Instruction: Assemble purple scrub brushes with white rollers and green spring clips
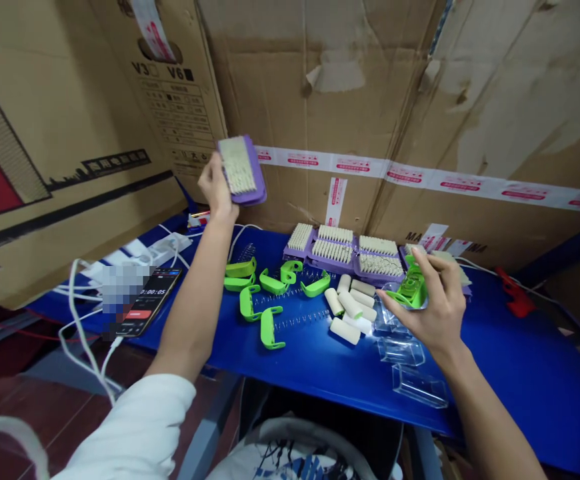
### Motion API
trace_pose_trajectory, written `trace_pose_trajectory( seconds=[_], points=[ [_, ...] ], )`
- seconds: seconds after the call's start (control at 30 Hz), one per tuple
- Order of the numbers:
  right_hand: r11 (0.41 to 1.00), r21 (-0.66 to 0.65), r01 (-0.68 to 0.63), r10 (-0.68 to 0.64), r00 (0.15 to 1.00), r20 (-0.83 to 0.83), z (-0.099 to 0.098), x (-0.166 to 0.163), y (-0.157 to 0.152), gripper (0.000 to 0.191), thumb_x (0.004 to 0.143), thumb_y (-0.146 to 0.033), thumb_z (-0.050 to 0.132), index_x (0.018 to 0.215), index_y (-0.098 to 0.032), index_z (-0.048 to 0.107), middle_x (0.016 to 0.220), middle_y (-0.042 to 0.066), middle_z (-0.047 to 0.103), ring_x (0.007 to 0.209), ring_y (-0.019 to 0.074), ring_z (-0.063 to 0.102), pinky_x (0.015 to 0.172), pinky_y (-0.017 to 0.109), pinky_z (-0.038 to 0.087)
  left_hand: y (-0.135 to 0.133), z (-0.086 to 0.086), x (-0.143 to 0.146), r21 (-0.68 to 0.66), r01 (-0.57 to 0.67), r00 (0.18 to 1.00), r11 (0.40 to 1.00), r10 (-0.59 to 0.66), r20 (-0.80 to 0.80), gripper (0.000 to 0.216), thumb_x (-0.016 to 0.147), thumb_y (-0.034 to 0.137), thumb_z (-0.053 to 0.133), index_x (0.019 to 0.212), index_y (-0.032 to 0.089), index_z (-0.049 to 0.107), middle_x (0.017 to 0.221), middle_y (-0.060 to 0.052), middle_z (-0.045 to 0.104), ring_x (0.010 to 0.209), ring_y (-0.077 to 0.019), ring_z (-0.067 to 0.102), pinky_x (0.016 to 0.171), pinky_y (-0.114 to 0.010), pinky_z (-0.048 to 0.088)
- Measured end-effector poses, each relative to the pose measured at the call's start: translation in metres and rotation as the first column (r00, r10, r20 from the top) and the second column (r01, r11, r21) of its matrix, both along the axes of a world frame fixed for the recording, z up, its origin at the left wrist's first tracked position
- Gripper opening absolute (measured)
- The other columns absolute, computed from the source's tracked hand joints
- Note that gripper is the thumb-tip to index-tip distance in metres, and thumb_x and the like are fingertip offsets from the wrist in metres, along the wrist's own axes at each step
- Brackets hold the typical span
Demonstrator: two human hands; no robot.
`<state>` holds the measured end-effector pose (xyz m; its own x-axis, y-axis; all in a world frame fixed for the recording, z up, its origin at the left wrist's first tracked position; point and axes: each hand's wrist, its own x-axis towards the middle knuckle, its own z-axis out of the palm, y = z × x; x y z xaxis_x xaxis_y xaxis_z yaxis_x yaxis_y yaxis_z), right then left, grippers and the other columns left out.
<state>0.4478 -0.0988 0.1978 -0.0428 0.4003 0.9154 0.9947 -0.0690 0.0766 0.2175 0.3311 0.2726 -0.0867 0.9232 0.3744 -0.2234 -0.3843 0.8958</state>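
My left hand [216,187] is raised above the blue table [520,373] and closed on a purple brush with pale bristles [241,170], bristles facing me. My right hand [433,303] hovers over the table's middle right, fingers closed round a green comb-like part in a clear plastic piece [410,290]. Below it lie clear plastic covers [410,367] and white foam rollers [351,307]. Green handles with metal combs [270,300] lie between my arms. More purple brushes [345,250] sit in a row at the back.
Large cardboard boxes [370,100] wall off the back and left. A phone with a running timer [147,300] lies at the table's left end among white cables [85,333]. A red object [515,297] sits at the right. The table's front edge is near my body.
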Motion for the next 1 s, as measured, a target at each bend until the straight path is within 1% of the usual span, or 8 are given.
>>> trace_pose_trajectory(
  seconds=[0.07,0.13,0.2,0.3,0.47,0.53,0.8,1.0],
  points=[
    [1.000,-0.013,-0.003,0.003,1.000,-0.008,-0.002,0.000,0.000,0.091,0.100,-0.051,0.090,0.180,-0.027,0.053,0.131,0.016,0.068,0.114,0.0343,0.073,0.094,0.049,0.067,-0.005,0.009,-0.008,-0.043,0.255,0.955,0.966,-0.245,0.165,0.082,0.093,0.088,0.079,0.159,0.040,0.067,0.139,0.002,0.084,0.151,-0.0322,0.064,0.117,-0.043,0.061],
    [1.000,-0.027,0.002,-0.003,1.000,-0.014,-0.004,-0.001,0.001,0.091,0.100,-0.052,0.090,0.180,-0.028,0.053,0.131,0.016,0.068,0.115,0.0340,0.073,0.094,0.049,0.067,-0.017,0.021,-0.017,-0.034,0.419,0.891,0.907,-0.404,0.207,0.081,0.089,0.094,0.077,0.152,0.043,0.071,0.134,0.003,0.085,0.150,-0.0339,0.064,0.115,-0.046,0.063],
    [0.999,-0.047,-0.005,0.004,1.000,-0.023,-0.004,-0.003,0.002,0.089,0.101,-0.053,0.088,0.179,-0.028,0.053,0.131,0.015,0.068,0.116,0.0339,0.073,0.097,0.049,0.067,-0.038,0.034,-0.020,-0.021,0.476,0.861,0.879,-0.461,0.216,0.074,0.090,0.088,0.080,0.143,0.038,0.076,0.136,-0.002,0.084,0.149,-0.0347,0.066,0.113,-0.045,0.065],
    [0.998,-0.051,-0.029,0.027,0.999,-0.036,-0.004,-0.006,0.001,0.086,0.104,-0.056,0.085,0.179,-0.029,0.052,0.130,0.014,0.067,0.115,0.0338,0.072,0.099,0.052,0.067,-0.088,0.047,-0.006,-0.005,0.589,0.781,0.808,-0.567,0.262,0.054,0.092,0.064,0.085,0.135,0.030,0.079,0.138,-0.004,0.084,0.148,-0.0345,0.069,0.113,-0.043,0.067],
    [0.994,0.085,0.069,-0.067,0.997,-0.027,-0.001,-0.003,-0.002,0.088,0.100,-0.059,0.089,0.176,-0.027,0.057,0.131,0.016,0.068,0.114,0.0362,0.069,0.099,0.055,0.063,-0.183,0.030,0.041,-0.052,0.814,0.552,0.578,-0.743,0.379,0.053,0.072,0.036,0.095,0.120,0.019,0.082,0.119,-0.008,0.087,0.137,-0.0383,0.076,0.116,-0.045,0.067],
    [0.984,0.150,0.096,-0.097,0.995,0.001,0.001,0.000,-0.003,0.090,0.098,-0.061,0.090,0.174,-0.025,0.059,0.129,0.016,0.068,0.113,0.0370,0.068,0.098,0.056,0.061,-0.205,0.019,0.053,-0.097,0.842,0.518,0.531,-0.742,0.427,0.051,0.068,0.034,0.100,0.113,0.017,0.082,0.113,-0.009,0.087,0.133,-0.0383,0.078,0.117,-0.046,0.066],
    [0.952,0.287,0.110,-0.136,0.988,0.073,0.005,0.009,-0.001,0.103,0.090,-0.059,0.096,0.177,-0.020,0.054,0.133,0.021,0.072,0.112,0.0408,0.068,0.096,0.058,0.054,-0.208,-0.006,0.053,-0.157,0.750,0.599,0.643,-0.559,0.573,0.061,0.059,0.023,0.108,0.114,0.021,0.082,0.112,-0.006,0.090,0.133,-0.0327,0.080,0.117,-0.041,0.066],
    [0.996,0.069,0.058,-0.059,0.998,0.014,-0.011,0.007,0.013,0.087,0.101,-0.055,0.084,0.176,-0.026,0.051,0.136,0.016,0.073,0.120,0.0384,0.072,0.106,0.059,0.059,-0.227,-0.042,0.060,-0.186,0.769,0.596,0.612,-0.580,0.555,0.066,0.058,0.024,0.111,0.117,0.021,0.081,0.113,-0.007,0.090,0.137,-0.0357,0.079,0.117,-0.044,0.065]
  ],
)
